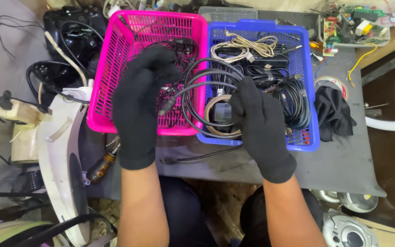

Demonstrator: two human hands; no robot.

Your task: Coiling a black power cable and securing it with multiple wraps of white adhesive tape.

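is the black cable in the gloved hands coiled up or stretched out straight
Coiled. The black cable forms several round loops between the left hand and right hand, above the pink basket and blue basket.

Bright even overhead light, soft shadows, sharp centre, slight wide-angle edge distortion

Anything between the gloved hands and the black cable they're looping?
Nothing visible. Left hand and right hand both grip the black cable directly, its coil spanning the pink basket and blue basket.

The black cable vanishes under both gloved palms; circuit boards cut off above.
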